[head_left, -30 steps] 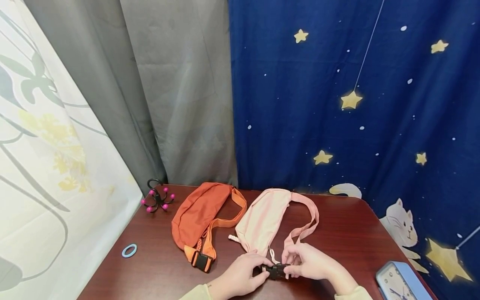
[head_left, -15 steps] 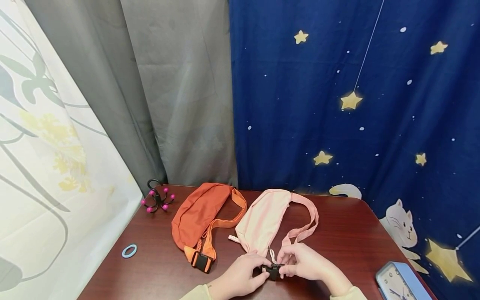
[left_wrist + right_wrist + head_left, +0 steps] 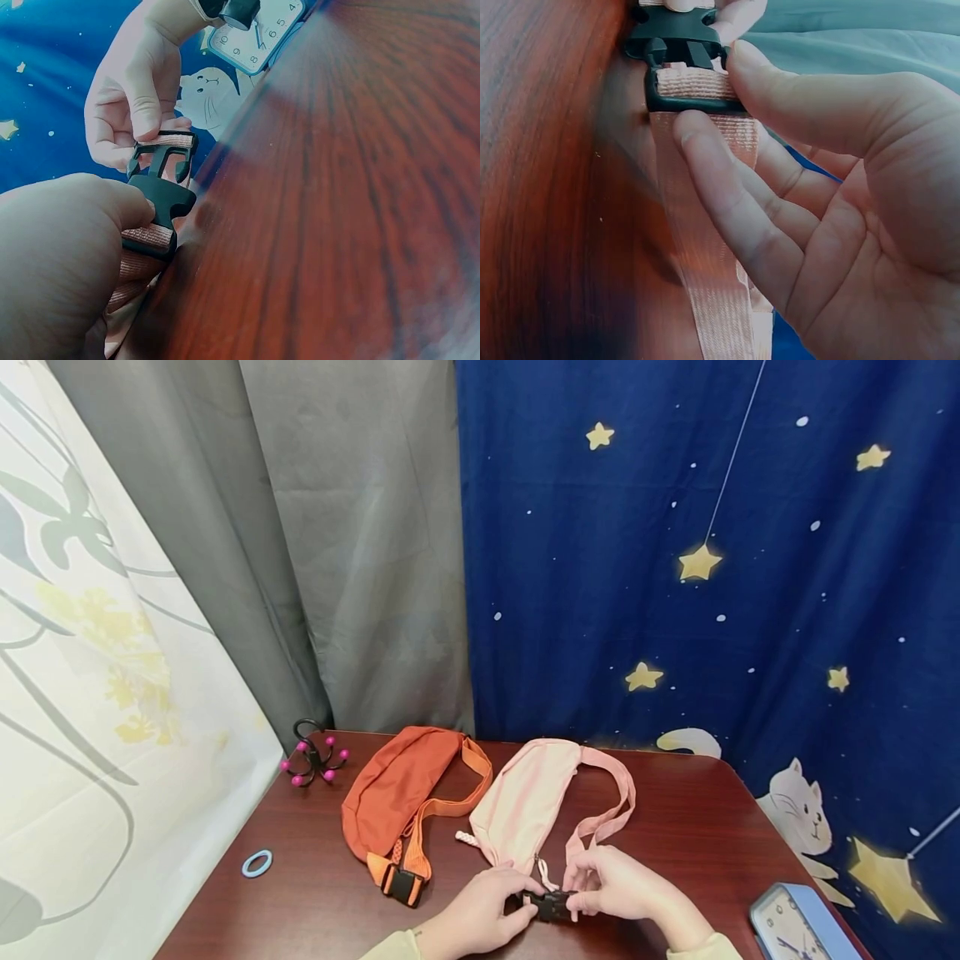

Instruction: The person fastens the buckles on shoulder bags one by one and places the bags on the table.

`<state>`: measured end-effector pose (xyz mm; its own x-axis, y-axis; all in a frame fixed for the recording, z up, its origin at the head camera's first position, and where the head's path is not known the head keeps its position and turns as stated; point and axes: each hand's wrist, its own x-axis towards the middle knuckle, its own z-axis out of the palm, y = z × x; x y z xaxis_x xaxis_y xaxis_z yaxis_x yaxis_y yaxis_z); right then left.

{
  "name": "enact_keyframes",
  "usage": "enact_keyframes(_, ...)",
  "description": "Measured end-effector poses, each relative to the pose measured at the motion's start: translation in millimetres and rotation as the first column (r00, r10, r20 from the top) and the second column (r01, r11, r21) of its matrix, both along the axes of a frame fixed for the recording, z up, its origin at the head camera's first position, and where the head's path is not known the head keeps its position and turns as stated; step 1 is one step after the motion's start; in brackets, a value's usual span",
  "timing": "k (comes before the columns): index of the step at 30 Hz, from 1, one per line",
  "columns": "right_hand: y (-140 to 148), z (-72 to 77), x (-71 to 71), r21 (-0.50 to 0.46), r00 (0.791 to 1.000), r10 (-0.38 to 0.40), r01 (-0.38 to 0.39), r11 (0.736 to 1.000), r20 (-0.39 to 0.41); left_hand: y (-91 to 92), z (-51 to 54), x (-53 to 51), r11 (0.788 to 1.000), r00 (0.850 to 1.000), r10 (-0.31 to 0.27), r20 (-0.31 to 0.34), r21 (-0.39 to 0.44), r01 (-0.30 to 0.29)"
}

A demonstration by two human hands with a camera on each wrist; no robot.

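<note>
A pale pink waist bag (image 3: 525, 802) lies on the table, its strap (image 3: 622, 785) looping off to the right. At the near end is its black side-release buckle. My left hand (image 3: 483, 910) pinches the socket half (image 3: 160, 196) between thumb and fingers. My right hand (image 3: 615, 885) holds the pronged half (image 3: 162, 141) by its strap end. In the left wrist view the two halves are in line, with the side prongs showing outside the socket and the middle prong at its mouth. In the right wrist view pink webbing (image 3: 712, 262) trails down from the pronged half.
An orange waist bag (image 3: 401, 793) lies left of the pink one, its black buckle (image 3: 403, 885) fastened. Further left are a blue ring (image 3: 257, 863) and a black hook stand with pink tips (image 3: 315, 760). A blue clock (image 3: 795, 918) stands at the right edge.
My right hand moved left toward the socket half, then back right, so more of the buckle shows between the hands again. My left hand has stayed nearly still.
</note>
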<state>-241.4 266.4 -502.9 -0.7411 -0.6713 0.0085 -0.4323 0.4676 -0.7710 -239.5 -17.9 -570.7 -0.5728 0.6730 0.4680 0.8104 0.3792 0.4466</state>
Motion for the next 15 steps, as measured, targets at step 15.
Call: enact_keyframes(15,-11.1,2.5,0.8,-0.009,1.000,0.021,-0.022,1.000,-0.020,0.3,0.2,0.4,1.000,1.000,0.006,-0.021,-0.004,-0.006)
